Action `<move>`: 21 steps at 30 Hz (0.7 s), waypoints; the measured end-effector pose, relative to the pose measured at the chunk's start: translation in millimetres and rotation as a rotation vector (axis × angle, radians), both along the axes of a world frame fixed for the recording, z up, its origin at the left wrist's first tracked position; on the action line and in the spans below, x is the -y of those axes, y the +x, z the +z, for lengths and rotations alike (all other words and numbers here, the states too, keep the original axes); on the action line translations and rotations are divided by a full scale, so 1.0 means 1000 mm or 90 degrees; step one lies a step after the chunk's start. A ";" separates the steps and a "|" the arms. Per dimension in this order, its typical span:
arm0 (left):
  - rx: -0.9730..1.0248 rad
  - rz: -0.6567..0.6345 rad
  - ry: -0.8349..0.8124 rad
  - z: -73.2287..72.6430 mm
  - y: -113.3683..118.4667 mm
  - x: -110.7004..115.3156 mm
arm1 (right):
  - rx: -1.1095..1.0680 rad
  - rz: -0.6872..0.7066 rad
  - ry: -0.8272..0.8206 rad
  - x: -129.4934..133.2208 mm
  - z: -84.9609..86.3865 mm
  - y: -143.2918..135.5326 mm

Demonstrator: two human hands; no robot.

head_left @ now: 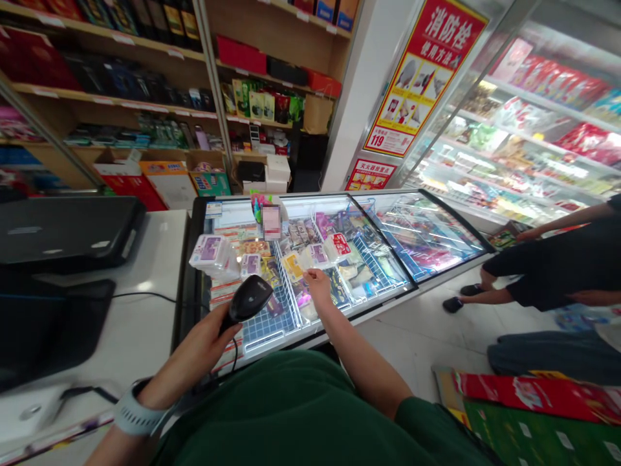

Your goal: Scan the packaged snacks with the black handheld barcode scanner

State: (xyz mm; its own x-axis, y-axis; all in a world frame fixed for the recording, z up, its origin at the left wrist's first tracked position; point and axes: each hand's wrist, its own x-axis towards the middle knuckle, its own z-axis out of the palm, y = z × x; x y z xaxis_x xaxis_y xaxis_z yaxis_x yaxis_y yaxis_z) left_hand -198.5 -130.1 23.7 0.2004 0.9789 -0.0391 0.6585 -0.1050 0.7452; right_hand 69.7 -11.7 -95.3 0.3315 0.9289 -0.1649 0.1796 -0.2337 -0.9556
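Observation:
My left hand (211, 340) is wrapped round a black barcode scanner (251, 296), whose head points over the glass top of a chest freezer (388, 291). My right hand (319, 286) is closed in a pinch at the edge of a clear packet with a yellow label (293, 265) on the glass. Beyond that hand lie a purple-labelled packet (317, 253) and a red-labelled packet (340, 243). Left of the scanner head sits a stack of clear packs with purple labels (209, 248), and a smaller purple-labelled pack (251, 264) lies beside it.
A white counter (150, 317) with a black machine (68, 230) stands at my left. The scanner's black cable (145, 294) crosses it. Stocked shelves (121, 97) rise behind the freezer. To the right are a person in dark clothes (548, 252) and red and green boxes (533, 414).

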 end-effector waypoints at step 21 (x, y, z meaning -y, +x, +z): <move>0.026 -0.050 -0.020 0.007 0.021 0.000 | 0.053 0.016 0.079 0.022 0.035 0.020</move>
State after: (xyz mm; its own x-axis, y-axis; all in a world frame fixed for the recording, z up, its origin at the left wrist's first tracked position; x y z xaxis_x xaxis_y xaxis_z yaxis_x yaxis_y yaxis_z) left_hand -177.5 -129.8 30.5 0.2778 0.9588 -0.0598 0.6181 -0.1308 0.7751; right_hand 89.2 -33.5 -60.7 0.3164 0.9484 -0.0213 0.2638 -0.1096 -0.9583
